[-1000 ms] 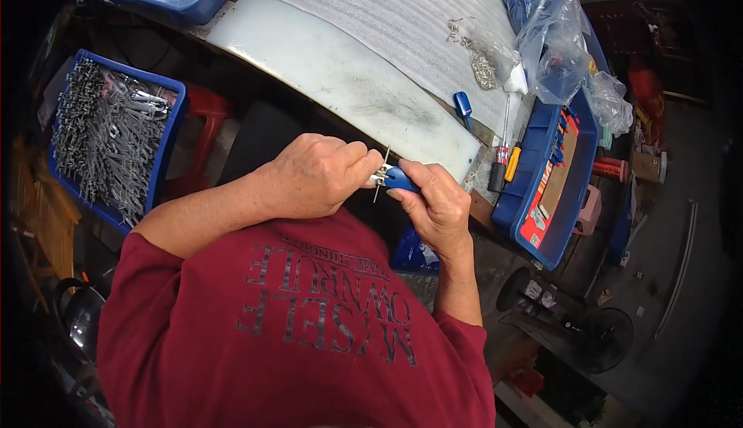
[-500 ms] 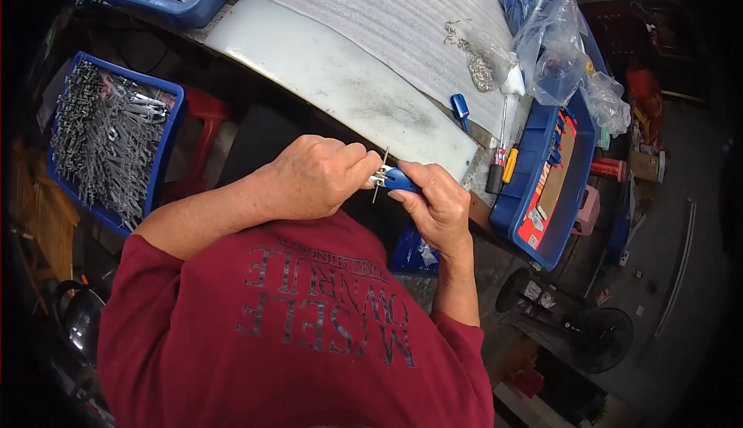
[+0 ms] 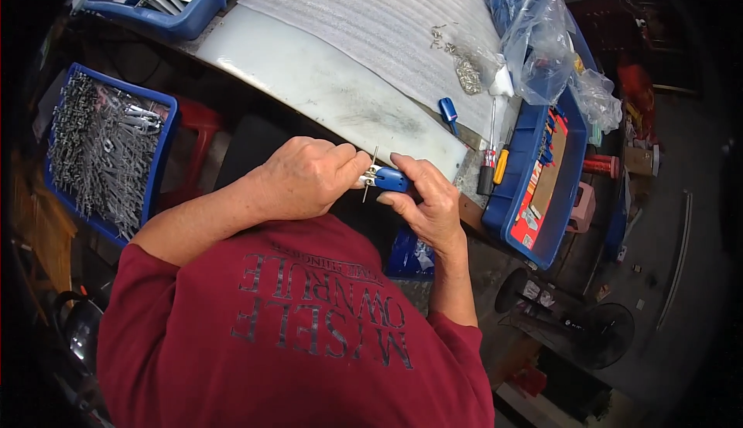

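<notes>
My left hand is closed in a fist around the pale metal end of a small part in front of my chest. A thin metal rod stands crosswise at the joint beside its knuckles. A blue plastic handle with dark slots extends right from that metal end. Around it are the thumb and fingers of my right hand, one on either side. The left fingers hide most of the metal end. On the table beyond lies another blue handle piece, near a red-and-black screwdriver and a yellow-handled tool.
A blue crate full of metal parts sits at the left, beside a red stool. A blue bin holds long pale parts. Foam sheet covers the table, with small metal pieces on it. Another blue bin stands right.
The blue handle has turned so its slotted face shows more fully. My right thumb and fingers are spread wider around it. Both hands sit slightly further left in view.
</notes>
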Available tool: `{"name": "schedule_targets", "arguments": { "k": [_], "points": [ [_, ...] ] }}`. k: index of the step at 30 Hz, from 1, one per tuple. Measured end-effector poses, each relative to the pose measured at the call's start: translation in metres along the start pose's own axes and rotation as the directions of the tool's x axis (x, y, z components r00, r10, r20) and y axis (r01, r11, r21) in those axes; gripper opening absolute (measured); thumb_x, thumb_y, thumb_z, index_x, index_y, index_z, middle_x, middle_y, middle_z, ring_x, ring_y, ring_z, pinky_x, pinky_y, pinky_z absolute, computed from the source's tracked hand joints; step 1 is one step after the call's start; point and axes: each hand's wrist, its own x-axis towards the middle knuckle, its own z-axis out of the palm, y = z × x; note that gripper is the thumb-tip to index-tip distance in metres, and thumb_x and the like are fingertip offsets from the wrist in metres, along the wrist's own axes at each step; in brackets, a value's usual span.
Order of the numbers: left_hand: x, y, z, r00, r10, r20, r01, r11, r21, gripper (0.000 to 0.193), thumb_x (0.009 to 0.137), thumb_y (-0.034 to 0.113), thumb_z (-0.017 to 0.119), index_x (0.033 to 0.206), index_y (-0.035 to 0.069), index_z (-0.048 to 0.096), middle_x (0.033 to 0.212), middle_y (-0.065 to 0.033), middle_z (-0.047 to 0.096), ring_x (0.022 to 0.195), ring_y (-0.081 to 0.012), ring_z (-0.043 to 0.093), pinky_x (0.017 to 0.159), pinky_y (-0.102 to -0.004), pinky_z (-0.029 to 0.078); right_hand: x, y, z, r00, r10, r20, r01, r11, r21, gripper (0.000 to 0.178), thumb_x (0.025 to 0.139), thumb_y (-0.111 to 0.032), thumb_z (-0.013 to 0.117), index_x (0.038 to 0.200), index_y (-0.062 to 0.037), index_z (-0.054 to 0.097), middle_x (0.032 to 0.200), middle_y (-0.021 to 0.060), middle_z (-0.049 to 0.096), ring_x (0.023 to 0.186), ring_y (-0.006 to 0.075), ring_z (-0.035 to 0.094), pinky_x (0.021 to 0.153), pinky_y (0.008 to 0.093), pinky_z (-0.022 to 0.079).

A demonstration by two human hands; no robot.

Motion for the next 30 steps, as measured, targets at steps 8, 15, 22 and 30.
{"name": "schedule_targets", "arguments": {
  "k": [8, 15, 22, 30],
  "points": [
    [0.003, -0.001, -0.001, 1.000, 0.010, -0.008, -0.010, 0.998, 0.058, 0.023, 0.067, 0.013, 0.061, 0.082, 0.002, 0.048, 0.059, -0.0069, 0.042, 0.051, -0.0215, 0.049, 0.045, -0.0322, 0.038, -0.005, 0.003, -0.001, 0.995, 0.082, -0.055, -0.075, 0.991, 0.107, 0.039, 0.064, -0.010, 0.070, 0.099, -0.0001, 0.055, 0.072, 0.0087, 0.053, 0.054, 0.0144, 0.051, 0.050, 0.0257, 0.041],
    [0.006, -0.001, -0.002, 1.000, -0.001, -0.001, 0.001, 0.999, 0.053, 0.021, 0.067, 0.012, 0.060, 0.081, 0.002, 0.047, 0.058, -0.0068, 0.041, 0.050, -0.0217, 0.048, 0.045, -0.0321, 0.038, -0.004, 0.006, 0.001, 0.990, 0.077, -0.116, -0.070, 0.995, 0.065, 0.031, 0.065, -0.009, 0.069, 0.093, -0.0006, 0.057, 0.063, 0.0087, 0.052, 0.054, 0.0174, 0.052, 0.049, 0.0270, 0.041],
    [0.007, 0.000, -0.002, 1.000, -0.009, 0.003, 0.009, 0.997, 0.073, 0.020, 0.068, 0.012, 0.059, 0.080, 0.003, 0.047, 0.059, -0.0067, 0.041, 0.050, -0.0215, 0.048, 0.045, -0.0319, 0.038, -0.006, 0.007, 0.003, 0.986, 0.065, -0.154, -0.055, 0.996, 0.070, 0.030, 0.065, -0.008, 0.069, 0.092, -0.0009, 0.058, 0.064, 0.0098, 0.054, 0.054, 0.0201, 0.053, 0.049, 0.0282, 0.041],
    [0.007, 0.002, -0.003, 1.000, -0.016, 0.023, 0.014, 0.996, 0.088, 0.021, 0.067, 0.013, 0.060, 0.081, 0.003, 0.047, 0.060, -0.0065, 0.042, 0.050, -0.0211, 0.048, 0.044, -0.0317, 0.038, -0.006, 0.007, 0.002, 0.985, 0.051, -0.165, -0.041, 0.997, 0.064, 0.030, 0.064, -0.009, 0.069, 0.091, -0.0009, 0.058, 0.063, 0.0101, 0.054, 0.054, 0.0202, 0.053, 0.049, 0.0283, 0.041]
  ]
}}
